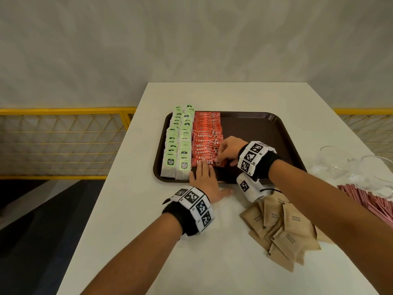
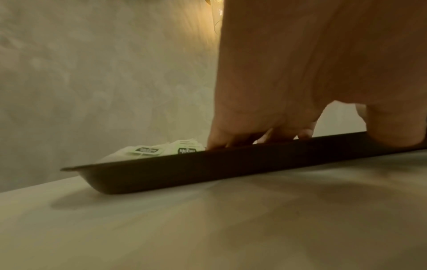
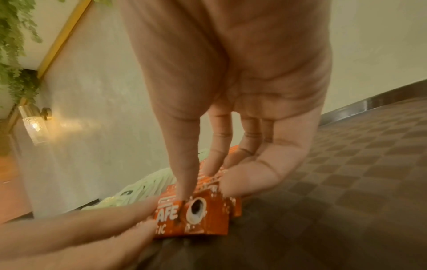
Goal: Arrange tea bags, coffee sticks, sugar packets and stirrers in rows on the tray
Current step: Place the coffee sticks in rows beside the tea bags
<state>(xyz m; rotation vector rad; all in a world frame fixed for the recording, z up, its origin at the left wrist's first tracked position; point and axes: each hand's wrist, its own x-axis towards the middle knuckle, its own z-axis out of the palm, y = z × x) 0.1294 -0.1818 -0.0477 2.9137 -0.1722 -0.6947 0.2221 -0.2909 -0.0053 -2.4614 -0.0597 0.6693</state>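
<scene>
Coffee sticks (image 1: pixel 207 139) sit in 1 overlapping red row on the brown tray (image 1: pixel 265 128), right beside 2 rows of green-tagged tea bags (image 1: pixel 177 143). From the head view the left hand (image 1: pixel 204 179) lies flat with straight fingers together on the nearest stick, thumb out on the white table (image 1: pixel 131 220). The right hand (image 1: pixel 230 152) has its fingertips down on the right end of the row. Brown paper sugar packets (image 1: pixel 285 226) lie in a loose heap on the table, and pink-wrapped stirrers (image 1: pixel 365 201) lie by some clear glasses (image 1: pixel 348 167). The right side of the tray is bare.

Left wrist view: the tray's rim is a low, smooth dark lip, and the fingers (image 2: pixel 233 137) reach over it, close together. I can't tell what they press on here.

Right wrist view: the thumb and straight fingers (image 3: pixel 184 164) press on the glossy foil stick (image 3: pixel 196 217), not pinching it. The tray floor has a checkered texture.

What could go wrong, I'd guess: those foil sticks look slick and are only shingled, so 1 hard nudge could fan the row or shove it into the soft, light tea bags. The tray itself might slide on that smooth table too.
</scene>
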